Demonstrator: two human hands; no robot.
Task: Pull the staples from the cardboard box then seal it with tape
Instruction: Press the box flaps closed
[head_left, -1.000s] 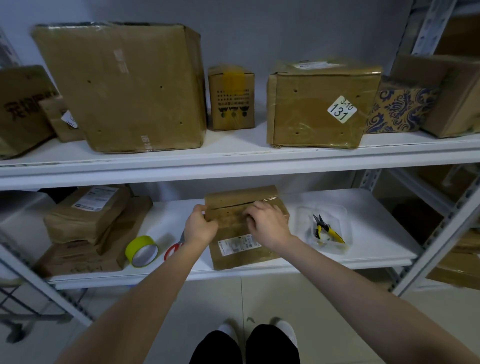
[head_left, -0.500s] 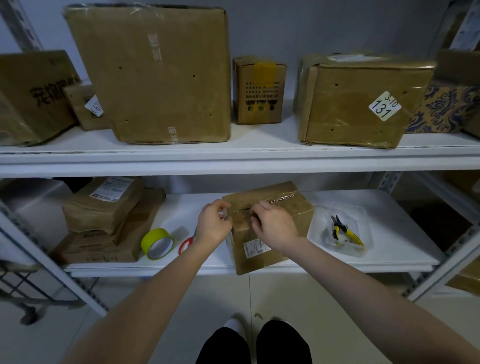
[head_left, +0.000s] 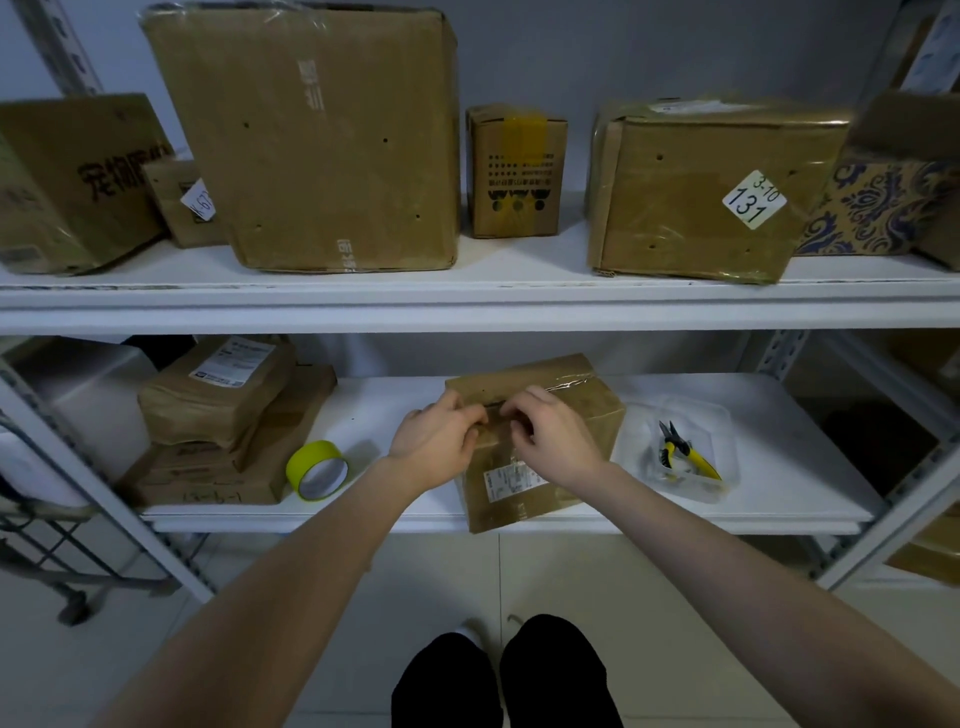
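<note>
Because the knuckles cover it, whatever the curled fingers (head_left: 521, 417) of the left hand (head_left: 434, 441) and right hand (head_left: 556, 441) pinch is hidden. Pale floor tiles (head_left: 441, 577) lie below a white shelf (head_left: 779, 462). On it, mid-frame, sits the box (head_left: 589, 402), its top seam clamped under both sets of fingers; tape roll (head_left: 316, 470) lower left, pliers (head_left: 685, 452) right, parcels (head_left: 322, 140) above.

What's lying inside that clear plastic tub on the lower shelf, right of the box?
The clear tub holds yellow-handled pliers. Whether anything small lies under them cannot be seen.
</note>
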